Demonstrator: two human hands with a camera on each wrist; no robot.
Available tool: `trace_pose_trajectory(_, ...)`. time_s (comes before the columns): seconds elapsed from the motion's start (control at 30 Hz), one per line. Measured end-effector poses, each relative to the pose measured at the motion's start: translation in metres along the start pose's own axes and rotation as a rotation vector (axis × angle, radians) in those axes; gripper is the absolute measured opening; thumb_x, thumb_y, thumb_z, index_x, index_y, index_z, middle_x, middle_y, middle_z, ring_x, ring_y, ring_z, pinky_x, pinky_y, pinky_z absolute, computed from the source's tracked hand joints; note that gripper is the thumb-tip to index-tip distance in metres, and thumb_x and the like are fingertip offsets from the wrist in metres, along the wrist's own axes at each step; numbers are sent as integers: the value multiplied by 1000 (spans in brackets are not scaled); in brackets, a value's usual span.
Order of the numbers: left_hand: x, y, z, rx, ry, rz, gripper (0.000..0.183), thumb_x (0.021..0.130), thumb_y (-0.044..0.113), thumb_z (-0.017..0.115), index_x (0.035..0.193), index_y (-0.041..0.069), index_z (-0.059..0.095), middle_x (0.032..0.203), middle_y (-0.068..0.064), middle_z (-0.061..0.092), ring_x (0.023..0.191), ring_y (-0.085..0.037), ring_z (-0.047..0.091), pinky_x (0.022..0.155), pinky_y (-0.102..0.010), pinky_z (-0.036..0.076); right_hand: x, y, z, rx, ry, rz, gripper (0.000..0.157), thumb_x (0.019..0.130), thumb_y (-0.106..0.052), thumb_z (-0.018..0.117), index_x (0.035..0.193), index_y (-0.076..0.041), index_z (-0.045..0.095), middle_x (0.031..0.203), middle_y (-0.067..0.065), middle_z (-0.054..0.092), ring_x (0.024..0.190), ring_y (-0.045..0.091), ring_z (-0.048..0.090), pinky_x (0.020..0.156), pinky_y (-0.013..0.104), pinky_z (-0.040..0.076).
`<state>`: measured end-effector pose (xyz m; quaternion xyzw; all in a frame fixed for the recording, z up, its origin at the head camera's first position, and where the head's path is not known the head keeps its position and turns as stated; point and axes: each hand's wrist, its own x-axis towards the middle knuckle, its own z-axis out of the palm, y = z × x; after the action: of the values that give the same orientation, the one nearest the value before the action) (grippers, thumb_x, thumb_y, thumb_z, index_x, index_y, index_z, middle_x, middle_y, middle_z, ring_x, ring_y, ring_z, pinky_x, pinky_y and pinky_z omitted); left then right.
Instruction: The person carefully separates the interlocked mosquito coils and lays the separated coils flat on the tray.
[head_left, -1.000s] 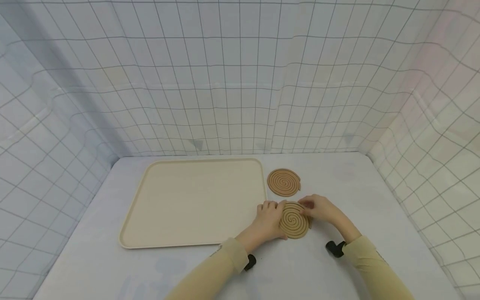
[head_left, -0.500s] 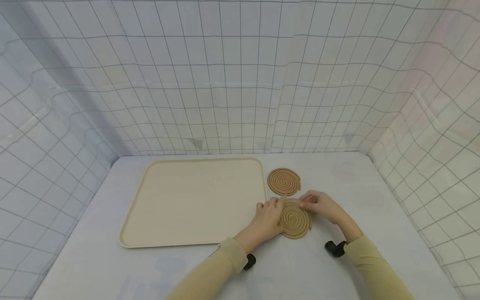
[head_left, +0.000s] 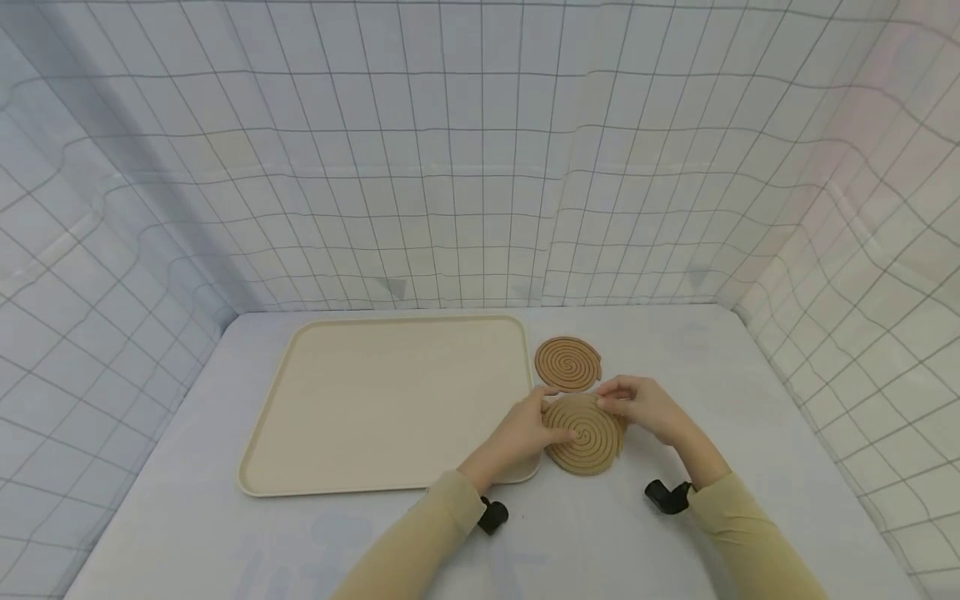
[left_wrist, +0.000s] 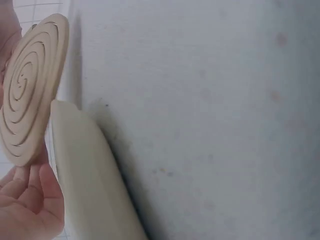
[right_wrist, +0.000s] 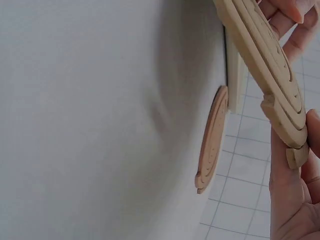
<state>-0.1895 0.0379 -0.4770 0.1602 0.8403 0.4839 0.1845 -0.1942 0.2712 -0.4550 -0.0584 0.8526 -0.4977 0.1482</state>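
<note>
A tan spiral mosquito coil (head_left: 585,446) is held in both hands to the right of the tray. My left hand (head_left: 517,435) grips its left edge, thumb lying over the top face. At the far right edge, my right hand (head_left: 643,408) pinches it between thumb and fingers. Both wrist views show the coil (left_wrist: 30,95) raised off the table and tilted; in the right wrist view the thumb presses one face of the coil (right_wrist: 265,65), a finger on the other. A browner mosquito coil (head_left: 567,364) lies flat on the table just behind.
A large cream tray (head_left: 390,490) takes up the left and middle of the white table (head_left: 600,542), its right rim near my left hand. Grid-patterned white sheets (head_left: 480,167) enclose the back and sides.
The tan coil's far edge has come up, and the coil has shifted slightly left. My left hand has moved left, with its thumb now on top; my right hand has moved a little away from me.
</note>
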Motion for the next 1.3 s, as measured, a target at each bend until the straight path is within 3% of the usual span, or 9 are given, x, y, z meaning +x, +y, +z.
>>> trace_pose_trajectory(0.13, 4, 2, -4, -128, 24, -57, 72, 83, 29, 80, 141, 5, 44, 128, -23, 62, 113, -32, 64, 98, -46, 51, -4, -11, -3, 28, 42, -23, 32, 94, -17, 66, 117, 5, 63, 99, 11, 72, 75, 11, 62, 63, 28, 55)
trace_pose_trajectory(0.3, 4, 9, -9, -222, 109, -84, 65, 82, 32, 80, 133, 4, 51, 119, -14, 67, 109, -26, 64, 100, -45, 49, -7, -24, 1, 137, 116, -22, 37, 95, -20, 67, 122, 5, 61, 100, 0, 71, 82, 7, 65, 72, 27, 57)
trace_pose_trajectory(0.47, -3, 13, -21, -336, 226, -90, 59, 82, 34, 79, 128, 6, 55, 116, -10, 68, 104, -21, 65, 95, -38, 52, -1, -38, 17, 314, 201, -47, 35, 95, -18, 66, 123, 3, 60, 97, -12, 69, 87, 3, 65, 77, 23, 57)
trace_pose_trajectory(0.67, -13, 14, -40, -462, 355, -86, 53, 82, 35, 79, 121, 9, 56, 113, -9, 69, 100, -17, 66, 92, -34, 53, 7, -55, 44, 581, 229, -75, 16, 97, -10, 62, 112, -6, 60, 92, -12, 68, 85, 3, 64, 73, 20, 56)
trace_pose_trajectory(0.83, -22, 11, -56, -516, 459, -73, 50, 81, 39, 80, 117, 12, 58, 110, -4, 69, 97, -13, 64, 90, -30, 52, 13, -67, 67, 700, 201, -81, 12, 96, -4, 61, 107, -8, 56, 89, -8, 66, 82, 6, 65, 74, 23, 58)
trace_pose_trajectory(1.03, -32, 8, -73, -529, 589, -32, 46, 79, 36, 82, 112, 11, 64, 105, -4, 69, 93, -12, 62, 83, -26, 50, 19, -72, 92, 718, 120, -66, 9, 95, -2, 60, 100, -7, 55, 86, -5, 64, 83, 8, 66, 79, 31, 60)
trace_pose_trajectory(1.3, -40, 3, -84, -532, 639, -15, 44, 80, 30, 82, 115, 9, 66, 105, -5, 70, 91, -10, 62, 79, -24, 51, 22, -75, 115, 667, -20, -57, 6, 95, -2, 60, 91, -7, 59, 86, 1, 68, 85, 14, 71, 83, 35, 60)
